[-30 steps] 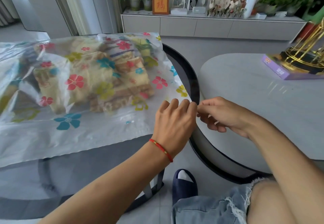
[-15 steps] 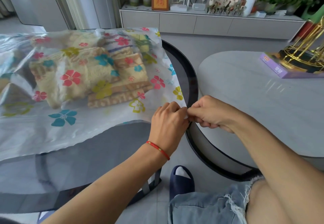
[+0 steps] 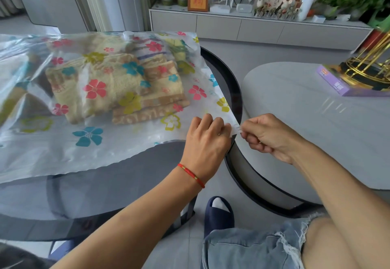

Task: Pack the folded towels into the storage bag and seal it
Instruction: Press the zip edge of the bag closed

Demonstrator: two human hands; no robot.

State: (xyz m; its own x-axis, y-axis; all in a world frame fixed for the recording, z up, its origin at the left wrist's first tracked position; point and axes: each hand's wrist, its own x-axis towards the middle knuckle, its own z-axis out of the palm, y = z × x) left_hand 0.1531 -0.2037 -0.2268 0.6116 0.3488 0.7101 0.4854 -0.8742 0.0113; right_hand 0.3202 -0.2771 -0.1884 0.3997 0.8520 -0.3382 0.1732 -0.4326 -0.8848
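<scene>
Pinching the near right corner of the storage bag (image 3: 126, 148) between my left hand (image 3: 207, 142) and right hand (image 3: 267, 136), both grips narrow on the plastic, I have drawn it slightly toward me. Inside it, the folded towels (image 3: 109, 87) lie on the tabletop (image 3: 105, 188), so sealing can start from this corner.

I see the bag (image 3: 118, 148), clear plastic printed with red, blue and yellow flowers, lying flat on the table. Inside it, toward 11 o'clock, the beige patterned towels (image 3: 109, 87) sit folded in a stack. Its near-right corner at 3 o'clock lifts off the surface.
</scene>
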